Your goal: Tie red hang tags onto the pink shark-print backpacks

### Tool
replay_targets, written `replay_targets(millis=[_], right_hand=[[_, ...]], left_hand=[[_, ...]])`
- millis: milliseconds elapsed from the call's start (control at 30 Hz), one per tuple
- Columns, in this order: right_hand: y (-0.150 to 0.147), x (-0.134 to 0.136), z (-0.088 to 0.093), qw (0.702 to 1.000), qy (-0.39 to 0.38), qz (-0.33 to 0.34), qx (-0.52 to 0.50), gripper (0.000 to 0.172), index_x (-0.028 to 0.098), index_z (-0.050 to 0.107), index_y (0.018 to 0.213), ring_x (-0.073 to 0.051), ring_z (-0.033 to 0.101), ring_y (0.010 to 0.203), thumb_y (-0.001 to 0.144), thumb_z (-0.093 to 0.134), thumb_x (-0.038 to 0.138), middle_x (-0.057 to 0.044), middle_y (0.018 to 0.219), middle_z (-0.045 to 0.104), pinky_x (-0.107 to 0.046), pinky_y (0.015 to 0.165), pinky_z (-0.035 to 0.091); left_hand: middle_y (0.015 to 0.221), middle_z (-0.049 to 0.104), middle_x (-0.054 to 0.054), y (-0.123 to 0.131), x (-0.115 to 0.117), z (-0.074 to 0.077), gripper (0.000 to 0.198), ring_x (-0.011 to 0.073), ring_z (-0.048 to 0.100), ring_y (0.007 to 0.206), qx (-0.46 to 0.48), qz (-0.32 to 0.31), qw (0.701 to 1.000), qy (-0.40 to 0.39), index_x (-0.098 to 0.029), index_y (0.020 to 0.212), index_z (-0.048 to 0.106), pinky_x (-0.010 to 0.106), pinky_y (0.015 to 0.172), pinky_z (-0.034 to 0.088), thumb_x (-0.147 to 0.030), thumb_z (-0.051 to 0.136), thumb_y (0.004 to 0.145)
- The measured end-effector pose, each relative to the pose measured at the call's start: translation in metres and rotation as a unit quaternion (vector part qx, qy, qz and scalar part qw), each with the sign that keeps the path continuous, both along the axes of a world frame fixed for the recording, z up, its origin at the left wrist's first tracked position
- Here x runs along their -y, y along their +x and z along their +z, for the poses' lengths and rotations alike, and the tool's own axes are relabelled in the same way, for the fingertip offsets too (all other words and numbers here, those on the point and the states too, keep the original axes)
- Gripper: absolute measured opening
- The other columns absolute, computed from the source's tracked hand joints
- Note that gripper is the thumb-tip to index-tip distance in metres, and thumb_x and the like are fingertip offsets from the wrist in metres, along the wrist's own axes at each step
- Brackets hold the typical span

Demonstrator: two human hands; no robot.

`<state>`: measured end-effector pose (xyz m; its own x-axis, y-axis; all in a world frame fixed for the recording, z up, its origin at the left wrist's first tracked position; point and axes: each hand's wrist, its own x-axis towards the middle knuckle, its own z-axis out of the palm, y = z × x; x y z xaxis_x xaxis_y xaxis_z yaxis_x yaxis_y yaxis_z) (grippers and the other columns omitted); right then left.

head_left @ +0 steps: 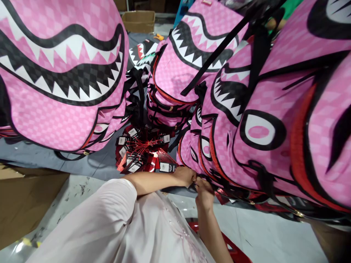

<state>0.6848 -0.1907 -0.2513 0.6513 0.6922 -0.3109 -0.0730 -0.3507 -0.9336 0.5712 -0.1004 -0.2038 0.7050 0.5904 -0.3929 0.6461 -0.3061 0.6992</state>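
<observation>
My left hand point(185, 176) and my right hand point(204, 190) meet at the lower edge of the pink checkered backpacks point(219, 142) on the right. Both have their fingers closed in a pinch, close together. What they pinch is small and mostly hidden; it lies by the backpack's bottom seam. Just left of my left hand is a fanned pile of black and red hang tags point(137, 160) with white barcode stickers, gathered on red strings point(146, 145). One tag point(166, 167) lies right above my left forearm.
A large pink backpack point(60, 73) with a toothed-mouth print fills the left. More pink backpacks point(175, 80) are stacked behind the tags on the grey-covered table point(93, 164). Cardboard boxes stand at lower left point(27, 201) and at the back point(138, 22). A red stool point(233, 248) is below.
</observation>
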Motion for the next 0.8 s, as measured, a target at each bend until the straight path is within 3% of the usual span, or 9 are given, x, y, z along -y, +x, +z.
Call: replay_targets(millis=[67, 200, 333, 533, 800], right_hand=[[-0.002, -0.001, 0.001, 1.000, -0.004, -0.013, -0.019, 0.039, 0.019, 0.057, 0.067, -0.012, 0.046, 0.054, 0.059, 0.074, 0.053, 0.002, 0.059, 0.053, -0.027, 0.050, 0.035], [-0.003, -0.001, 0.000, 0.999, -0.010, -0.029, -0.041, 0.040, 0.018, 0.058, 0.066, -0.011, 0.044, 0.052, 0.054, 0.076, 0.052, 0.003, 0.058, 0.052, -0.026, 0.049, 0.033], [-0.004, -0.002, -0.005, 0.998, -0.015, -0.045, -0.050, 0.045, 0.018, 0.058, 0.066, -0.011, 0.045, 0.053, 0.049, 0.079, 0.055, 0.003, 0.057, 0.053, -0.025, 0.048, 0.033], [-0.004, -0.002, -0.007, 0.998, -0.024, -0.033, -0.040, 0.037, 0.022, 0.059, 0.069, -0.016, 0.051, 0.059, 0.055, 0.074, 0.053, 0.000, 0.062, 0.059, -0.029, 0.051, 0.038], [-0.004, -0.001, -0.011, 0.998, -0.034, -0.040, -0.030, 0.040, 0.021, 0.058, 0.071, -0.017, 0.052, 0.059, 0.053, 0.072, 0.055, 0.000, 0.061, 0.058, -0.029, 0.051, 0.038]], left_hand=[[0.094, 0.071, 0.006, 0.000, -0.001, 0.000, 0.014, 0.0206, 0.066, 0.088, -0.002, 0.004, 1.000, 0.024, -0.019, 0.093, 0.064, 0.027, 0.072, 0.048, -0.022, 0.055, 0.082], [0.094, 0.071, 0.003, -0.002, -0.003, 0.001, 0.015, 0.0194, 0.066, 0.088, 0.007, -0.049, 0.999, -0.016, -0.020, 0.091, 0.065, 0.025, 0.070, 0.047, -0.016, 0.055, 0.081], [0.094, 0.071, 0.006, -0.004, -0.003, 0.002, 0.015, 0.0219, 0.067, 0.088, -0.014, -0.017, 0.999, 0.032, -0.019, 0.095, 0.064, 0.028, 0.071, 0.048, -0.022, 0.054, 0.083], [0.095, 0.072, 0.007, -0.003, 0.000, -0.003, 0.017, 0.0222, 0.067, 0.089, -0.015, -0.027, 0.999, 0.034, -0.019, 0.094, 0.066, 0.027, 0.071, 0.048, -0.021, 0.054, 0.083], [0.099, 0.071, 0.006, -0.002, 0.001, -0.004, 0.017, 0.0205, 0.067, 0.091, -0.008, -0.015, 0.999, 0.035, -0.020, 0.095, 0.065, 0.027, 0.074, 0.048, -0.020, 0.053, 0.083]])
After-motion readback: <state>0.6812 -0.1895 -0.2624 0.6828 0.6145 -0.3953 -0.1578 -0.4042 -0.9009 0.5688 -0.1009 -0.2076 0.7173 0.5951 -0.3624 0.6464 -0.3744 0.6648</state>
